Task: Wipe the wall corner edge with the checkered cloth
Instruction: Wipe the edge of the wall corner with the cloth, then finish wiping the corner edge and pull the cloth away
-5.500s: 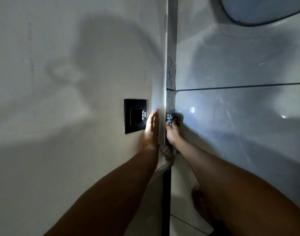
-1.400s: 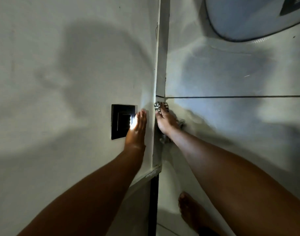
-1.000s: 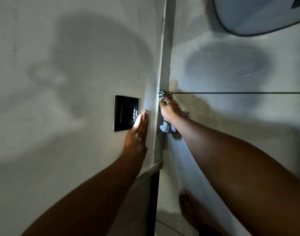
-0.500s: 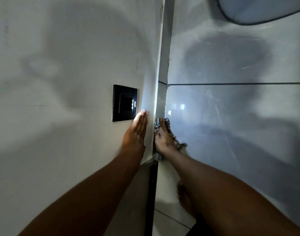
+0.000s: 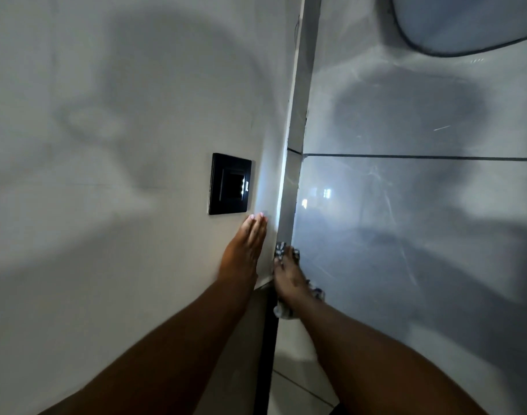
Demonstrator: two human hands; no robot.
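The wall corner edge [image 5: 295,139] runs top to bottom through the middle of the view, a pale strip between a matt white wall and glossy tiles. My right hand [image 5: 287,278] presses the checkered cloth [image 5: 281,250] against the edge low down; the cloth shows above my fingertips and hangs out below my wrist. My left hand [image 5: 245,250] lies flat on the white wall just left of the edge, fingers together, holding nothing.
A black switch plate [image 5: 230,184] with small lit dots is set in the white wall just above my left fingertips. A dark grout line [image 5: 421,157] crosses the glossy tiles to the right. A dark vertical gap [image 5: 266,354] runs below the hands.
My right hand has slid the cloth down the edge, from the grout line a second ago to near the bottom of the white wall. The left hand stays flat on the wall.
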